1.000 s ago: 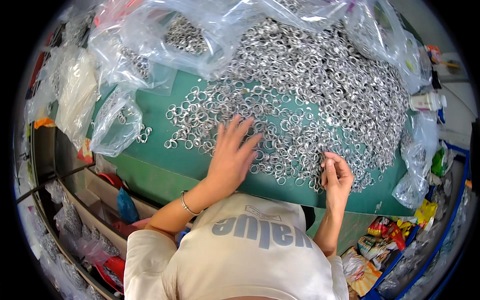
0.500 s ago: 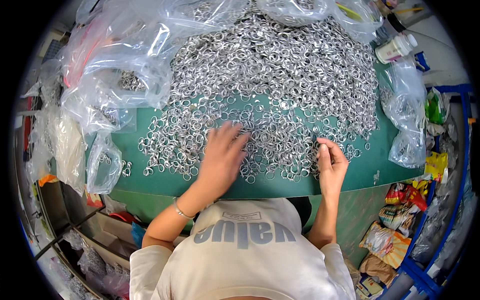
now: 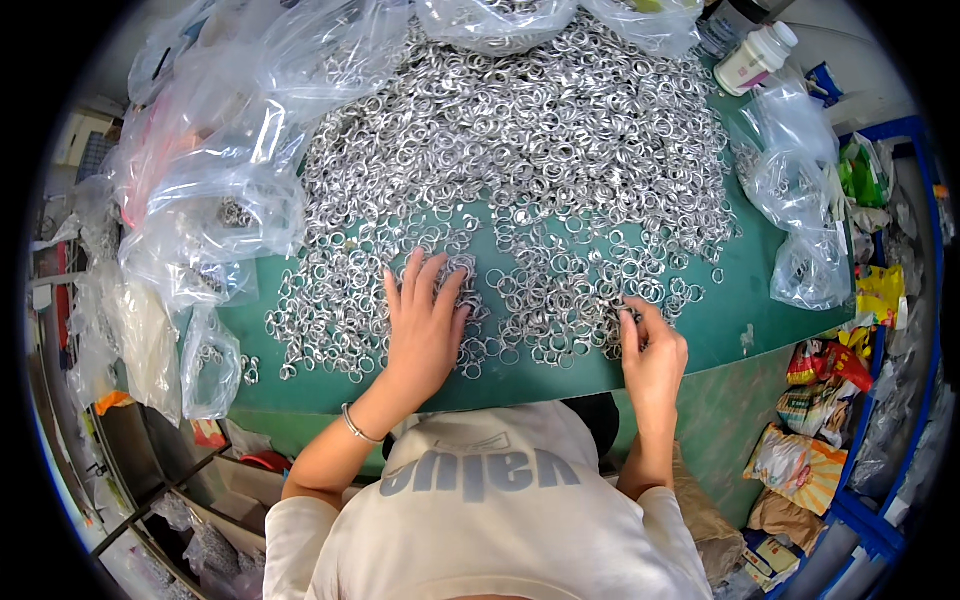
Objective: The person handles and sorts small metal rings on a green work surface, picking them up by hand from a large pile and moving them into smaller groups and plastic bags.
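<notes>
Many small silver metal rings (image 3: 540, 290) lie in a thin layer across the green tabletop (image 3: 715, 335), with a thick heap of rings (image 3: 500, 140) behind them. My left hand (image 3: 422, 325) rests palm down on the left part of the layer, fingers spread and touching rings, nothing gripped. At the right front of the layer, my right hand (image 3: 655, 352) is closed, thumb and index finger pinched together among the rings. Whether a ring sits between those fingertips I cannot make out.
Clear plastic bags (image 3: 225, 215) crowd the left side, some with rings inside. Another clear bag (image 3: 800, 215) lies along the right edge, near a white bottle (image 3: 757, 60). A blue metal rack (image 3: 868, 520) with colourful packets stands at the right.
My left hand has slowed from a blur and settled, fingers spread, slightly lower. A gap in the rings has opened right of it. My right hand has moved slightly left and down. The view has shifted.
</notes>
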### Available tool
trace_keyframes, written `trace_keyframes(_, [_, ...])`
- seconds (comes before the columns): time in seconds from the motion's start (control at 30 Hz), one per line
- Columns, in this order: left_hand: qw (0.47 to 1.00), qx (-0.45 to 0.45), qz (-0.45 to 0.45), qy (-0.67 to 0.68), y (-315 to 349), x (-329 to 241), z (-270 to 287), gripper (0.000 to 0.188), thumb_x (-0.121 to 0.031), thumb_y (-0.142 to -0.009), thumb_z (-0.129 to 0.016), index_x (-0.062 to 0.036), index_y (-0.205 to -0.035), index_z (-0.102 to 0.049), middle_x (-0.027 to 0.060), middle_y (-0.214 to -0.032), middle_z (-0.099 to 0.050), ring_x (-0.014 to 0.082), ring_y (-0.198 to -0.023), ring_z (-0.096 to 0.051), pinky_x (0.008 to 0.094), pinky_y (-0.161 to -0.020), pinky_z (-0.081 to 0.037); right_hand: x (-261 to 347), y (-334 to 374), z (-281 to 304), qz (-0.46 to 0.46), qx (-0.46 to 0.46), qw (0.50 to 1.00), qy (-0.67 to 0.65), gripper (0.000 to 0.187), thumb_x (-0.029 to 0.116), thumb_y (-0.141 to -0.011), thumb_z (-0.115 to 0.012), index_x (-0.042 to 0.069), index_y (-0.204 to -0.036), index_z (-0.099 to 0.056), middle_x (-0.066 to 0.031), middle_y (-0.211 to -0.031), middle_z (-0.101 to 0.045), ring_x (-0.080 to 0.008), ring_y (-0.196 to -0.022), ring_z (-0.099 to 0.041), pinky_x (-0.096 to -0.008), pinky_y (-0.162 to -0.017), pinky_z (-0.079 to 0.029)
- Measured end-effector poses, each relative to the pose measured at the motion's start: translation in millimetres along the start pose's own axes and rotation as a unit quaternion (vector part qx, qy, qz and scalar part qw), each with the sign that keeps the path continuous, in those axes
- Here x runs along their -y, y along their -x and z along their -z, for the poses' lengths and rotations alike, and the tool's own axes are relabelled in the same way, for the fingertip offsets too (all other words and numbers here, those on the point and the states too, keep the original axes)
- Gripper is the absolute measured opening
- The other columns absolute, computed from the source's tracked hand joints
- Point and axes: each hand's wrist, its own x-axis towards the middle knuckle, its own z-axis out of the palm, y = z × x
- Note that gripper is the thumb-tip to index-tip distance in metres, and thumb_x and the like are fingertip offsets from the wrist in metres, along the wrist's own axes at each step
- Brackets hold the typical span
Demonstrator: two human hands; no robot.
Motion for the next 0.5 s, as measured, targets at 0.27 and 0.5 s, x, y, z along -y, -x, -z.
trace_keyframes(0.27, [0.972, 0.124, -0.196, 0.035, -22.8, -52.8, -19.2, 0.054, -0.025, -0.082, -0.064, -0.0105, -0.132, -0.048, 0.0113, -0.142, -0.036, 0.0362, -0.136, -0.025, 0.0659, -0.104, -0.019, 13.0, 18.6, -18.0, 0.073, 0.01, 0.996, 0.047, 0.022, 0.013, -0.086, -0.06, 0.007, -0.107, -0.062, -0.0139, -0.065, -0.062, -0.0331, -0.054, -0.061, -0.0426, -0.05, -0.046])
trace_keyframes(0.5, [0.992, 0.088, -0.076, -0.046, -11.1, -32.6, -6.8, 0.048, -0.012, -0.082, -0.061, -0.0064, -0.128, -0.049, 0.0148, -0.138, -0.037, 0.0406, -0.135, -0.023, 0.0668, -0.105, -0.015, -14.3, 26.1, -5.8, -0.019, -0.032, 0.999, 0.04, 0.029, 0.015, -0.086, -0.062, 0.008, -0.113, -0.057, -0.0102, -0.059, -0.059, -0.0301, -0.049, -0.058, -0.0409, -0.046, -0.044])
